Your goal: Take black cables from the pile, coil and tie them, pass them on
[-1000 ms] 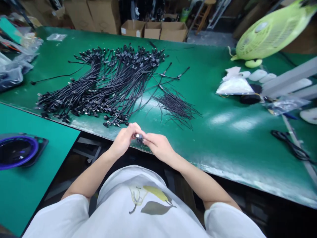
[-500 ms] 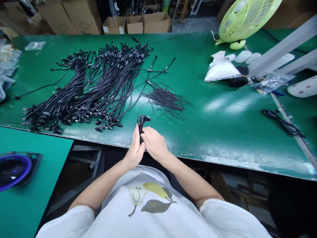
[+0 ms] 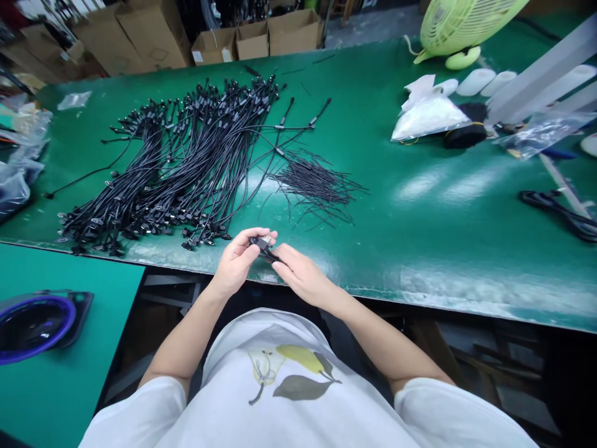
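My left hand (image 3: 239, 260) and my right hand (image 3: 298, 274) meet at the near edge of the green table (image 3: 420, 205). Both are closed on a short black cable (image 3: 262, 244) with a metal plug end, folded into a small bundle between the fingertips. Just beyond the hands lies a big pile of black cables (image 3: 177, 162) with connectors at both ends. To its right sits a loose heap of thin black ties (image 3: 314, 183).
A white plastic bag (image 3: 426, 115) and a black roll (image 3: 464, 134) lie at the far right, below a green fan (image 3: 461, 25). Another black cable (image 3: 557, 208) rests at the right edge. A purple-rimmed device (image 3: 32, 320) sits on the lower left table. Cardboard boxes (image 3: 252, 37) stand behind.
The bundled cable, held upright between my palms half a second ago, now lies sideways in my fingertips. My hands have spread slightly apart. The view has shifted a little.
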Available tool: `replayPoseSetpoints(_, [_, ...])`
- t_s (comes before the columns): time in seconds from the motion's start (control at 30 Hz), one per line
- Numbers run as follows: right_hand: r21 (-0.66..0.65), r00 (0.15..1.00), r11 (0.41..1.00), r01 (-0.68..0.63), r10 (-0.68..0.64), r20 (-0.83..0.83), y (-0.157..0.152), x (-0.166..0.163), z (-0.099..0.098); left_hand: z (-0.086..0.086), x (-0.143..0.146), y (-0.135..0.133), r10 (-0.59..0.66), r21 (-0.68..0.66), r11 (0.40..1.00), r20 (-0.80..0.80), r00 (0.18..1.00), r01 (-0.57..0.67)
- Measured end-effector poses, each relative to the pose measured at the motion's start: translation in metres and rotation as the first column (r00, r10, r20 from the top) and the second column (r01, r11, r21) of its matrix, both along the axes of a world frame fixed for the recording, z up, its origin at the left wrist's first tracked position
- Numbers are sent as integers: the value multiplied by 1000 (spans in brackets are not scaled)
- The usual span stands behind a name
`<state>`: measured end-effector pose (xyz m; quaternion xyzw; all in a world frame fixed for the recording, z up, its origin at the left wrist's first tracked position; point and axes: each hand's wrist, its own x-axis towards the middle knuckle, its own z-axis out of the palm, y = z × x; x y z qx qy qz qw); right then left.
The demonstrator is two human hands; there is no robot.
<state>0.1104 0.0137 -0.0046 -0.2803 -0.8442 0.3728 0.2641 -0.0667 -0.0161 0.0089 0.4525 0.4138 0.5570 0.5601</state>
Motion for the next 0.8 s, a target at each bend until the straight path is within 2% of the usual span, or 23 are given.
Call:
replayPoseSetpoints(0.07, [-50,999,998,-36,35,-36,0,2,2,3,3,-1,-4,-4,1000,25,1000,4])
replayPoseSetpoints(0.13, [-14,1000,1000,0,0,5,-2,1,2,5,10,-4,-32,24,999,4,999,31])
replayPoseSetpoints(0.23, [108,971,987,122,-141,191,-6,-5,-4,4,26,-8,-29,136,989,-199,979,56])
replayPoseSetpoints(0.3, [171,950,976,137,-178,256,-8,-9,-11,0,37,-10,54,248,967,-432,900,61])
replayPoseSetpoints(0.37, [218,962,970,106,-156,226,-9,-10,-18,-4,46,-12,166,355,931,-615,771,83])
replayPoseSetpoints(0.43, [240,981,968,72,-112,161,-10,-9,-24,-8,52,-14,237,426,896,-695,679,124])
replayPoseSetpoints(0.5, [226,990,973,55,-82,113,-11,-6,-28,-11,56,-13,266,461,873,-723,637,159])
replayPoseSetpoints(0.6, [108,973,989,105,-124,192,-14,4,-27,-14,57,-10,255,445,868,-780,572,221])
replayPoseSetpoints(0.7, [6,880,983,183,-167,445,-10,27,-26,-17,51,-6,133,325,883,-865,483,339])
replayPoseSetpoints(0.77, [49,779,970,239,-222,586,1,60,-27,-21,40,-5,51,240,894,-892,448,377])
replayPoseSetpoints(0.8, [134,709,941,310,-323,627,9,83,-27,-23,33,-4,42,219,909,-895,444,355])
